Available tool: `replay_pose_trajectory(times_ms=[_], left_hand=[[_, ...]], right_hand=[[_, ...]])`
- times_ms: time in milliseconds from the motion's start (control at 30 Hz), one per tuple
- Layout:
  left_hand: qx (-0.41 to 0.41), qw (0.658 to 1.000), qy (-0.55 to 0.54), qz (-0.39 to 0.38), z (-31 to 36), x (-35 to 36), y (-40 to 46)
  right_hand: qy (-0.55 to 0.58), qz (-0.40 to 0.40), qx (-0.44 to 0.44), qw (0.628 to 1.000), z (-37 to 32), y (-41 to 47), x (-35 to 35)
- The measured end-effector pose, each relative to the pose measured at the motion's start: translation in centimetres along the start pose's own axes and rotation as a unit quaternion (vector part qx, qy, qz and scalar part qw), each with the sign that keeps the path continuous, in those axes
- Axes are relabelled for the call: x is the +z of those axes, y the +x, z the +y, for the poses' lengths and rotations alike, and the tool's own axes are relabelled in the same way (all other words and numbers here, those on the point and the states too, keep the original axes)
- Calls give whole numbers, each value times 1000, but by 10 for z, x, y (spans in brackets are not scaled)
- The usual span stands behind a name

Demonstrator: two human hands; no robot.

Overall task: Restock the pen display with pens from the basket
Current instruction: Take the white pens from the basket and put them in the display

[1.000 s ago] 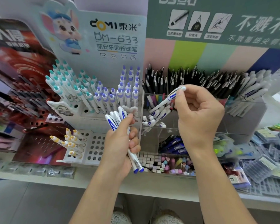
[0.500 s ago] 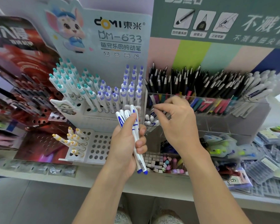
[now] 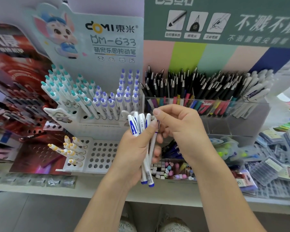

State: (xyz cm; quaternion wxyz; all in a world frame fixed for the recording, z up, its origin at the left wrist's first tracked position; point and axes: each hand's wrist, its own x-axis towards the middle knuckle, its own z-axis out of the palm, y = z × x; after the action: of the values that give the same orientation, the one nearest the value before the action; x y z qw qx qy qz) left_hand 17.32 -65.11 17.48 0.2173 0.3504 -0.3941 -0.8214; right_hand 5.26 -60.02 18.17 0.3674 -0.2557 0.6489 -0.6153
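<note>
My left hand (image 3: 134, 154) grips a bundle of white pens with blue clips and blue tips (image 3: 147, 168), held upright in front of the shelf. My right hand (image 3: 182, 129) is at the top of that bundle, its thumb and curled fingers pinching the upper end of one pen. Just behind the hands stands the clear acrylic pen display (image 3: 233, 126), its upper tier packed with black and white pens (image 3: 199, 87). The compartment behind my right hand is mostly hidden. No basket is in view.
A white DOMI rack (image 3: 100, 121) with teal and purple pens stands left of the hands, a few yellow pens (image 3: 70, 149) on its lower perforated tier. Small erasers (image 3: 172, 169) fill a low tray. Packaged refills (image 3: 274, 164) lie right, red displays far left.
My right hand lowered a single white pen into the clear compartment, let it go, and came back to the top of the bundle. My left hand rose slightly with the bundle.
</note>
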Motion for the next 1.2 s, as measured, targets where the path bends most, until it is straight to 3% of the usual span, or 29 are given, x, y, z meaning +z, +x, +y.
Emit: replay_pose_trajectory(times_ms=[100,233,300,433,600,867,1200], left_hand=[[0,999,-23,46,1,0,2],[4,996,-44,83,4,-10,6],[7,995,-46,84,4,-15,8],[16,994,-62,92,0,-16,12],[20,993,-62,100,0,-15,10],[3,991,-82,101,-3,-19,5],[-30,990,-64,126,-1,-25,4]], right_hand=[[55,47,-9,997,0,1,-8],[130,168,-134,968,-8,3,-18],[105,200,-195,954,-10,5,-21],[-52,181,-255,949,3,6,-14],[-197,137,-257,936,24,12,-7],[-242,91,-213,942,28,18,3],[-379,113,-268,878,38,24,10]])
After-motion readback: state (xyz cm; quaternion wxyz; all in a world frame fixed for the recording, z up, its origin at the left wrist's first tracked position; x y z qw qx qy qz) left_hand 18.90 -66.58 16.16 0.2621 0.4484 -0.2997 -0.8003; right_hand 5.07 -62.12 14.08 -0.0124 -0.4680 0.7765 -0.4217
